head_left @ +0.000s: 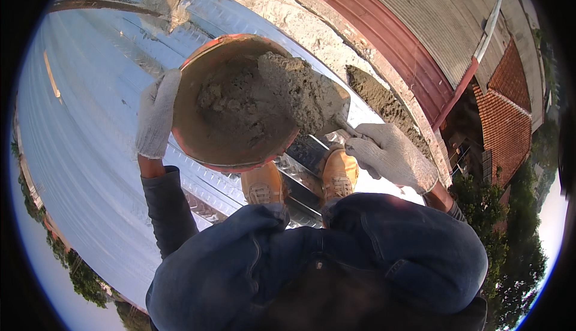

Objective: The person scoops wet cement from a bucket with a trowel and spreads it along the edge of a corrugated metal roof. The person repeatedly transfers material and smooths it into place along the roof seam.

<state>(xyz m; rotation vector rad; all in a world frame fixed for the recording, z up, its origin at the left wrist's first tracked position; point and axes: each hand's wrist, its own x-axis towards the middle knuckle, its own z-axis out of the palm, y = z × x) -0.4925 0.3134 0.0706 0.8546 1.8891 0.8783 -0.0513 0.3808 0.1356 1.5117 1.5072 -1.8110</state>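
My left hand (157, 115), in a white knit glove, grips the left rim of a round reddish bucket (191, 128) tilted so that its inside faces me. Wet grey mortar (231, 94) lies in the bucket. In my right hand (393, 156), also gloved in white, is the handle of a trowel (341, 100). The trowel's blade reaches over the bucket's right rim, with a heap of mortar (298, 88) on it. My left fingertips are hidden behind the bucket; the right fingers wrap round the handle.
My tan shoes (264, 186) stand on a shiny ribbed metal roof (90, 133). Along its far side runs a rough plastered ledge (300, 22), with a strip of dark mortar (384, 104) on it. Beyond are red metal roofing (384, 31) and a tiled roof (504, 130).
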